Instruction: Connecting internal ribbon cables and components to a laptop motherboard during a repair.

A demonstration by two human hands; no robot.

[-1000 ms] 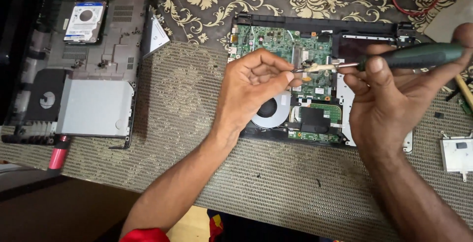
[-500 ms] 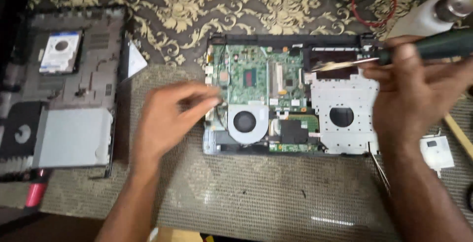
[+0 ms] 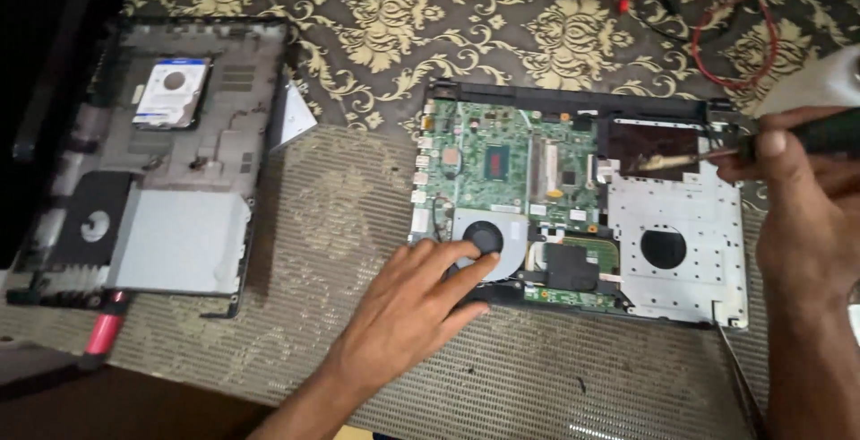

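Note:
An opened laptop base (image 3: 681, 225) lies on the mat, its green circuit board (image 3: 502, 167) and round cooling fan (image 3: 488, 238) exposed. My left hand (image 3: 408, 306) rests flat on the base's front left corner, fingers spread beside the fan, holding nothing. My right hand (image 3: 793, 194) is at the base's right edge, closed around a dark green screwdriver (image 3: 820, 135) whose tip points left over the dark upper right compartment (image 3: 654, 149).
A detached laptop bottom cover (image 3: 179, 225) with a hard drive (image 3: 170, 90) lies at the left. A red-handled tool (image 3: 103, 332) sits below it. Red and black cables (image 3: 717, 10) run along the back. A patterned cloth (image 3: 403, 28) covers the surface.
My left hand came down from the circuit board to the front left corner by the fan. My right hand with the screwdriver stays at the right edge. The camera view shifted.

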